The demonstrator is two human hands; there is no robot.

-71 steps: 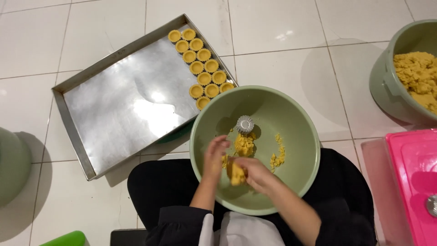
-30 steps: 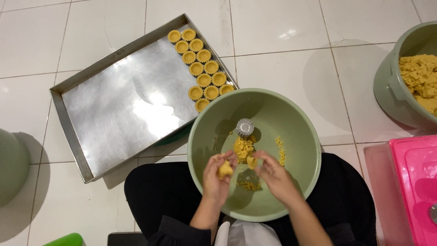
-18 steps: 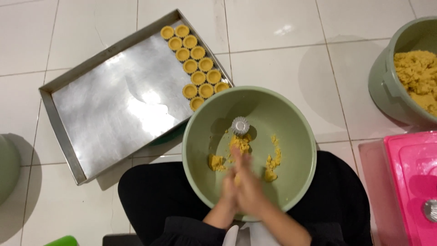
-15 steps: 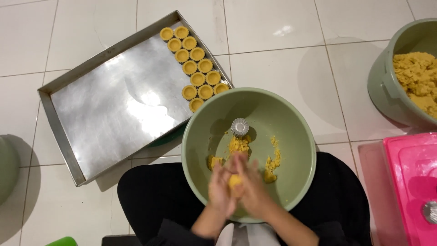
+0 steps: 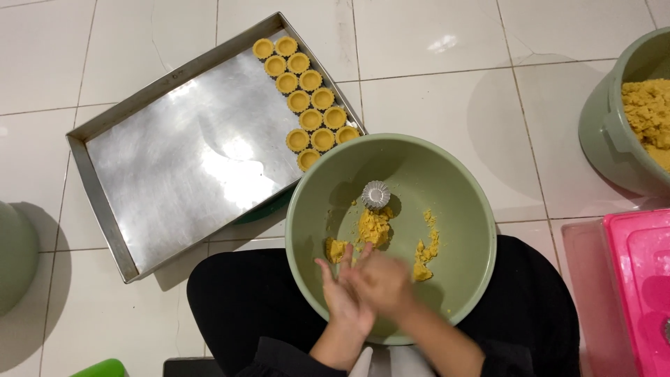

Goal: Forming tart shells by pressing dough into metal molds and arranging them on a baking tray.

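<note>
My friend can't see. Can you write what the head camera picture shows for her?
Two hands, left and right, press together over a green bowl holding yellow dough bits and a small metal tart mould. Beside it on the white tiled floor, a metal tray holds rows of filled tart shells.

Sage-green bowl (image 5: 460, 209), yellow dough (image 5: 374, 227), silver tray (image 5: 174, 167), pink box (image 5: 638, 286)
</note>
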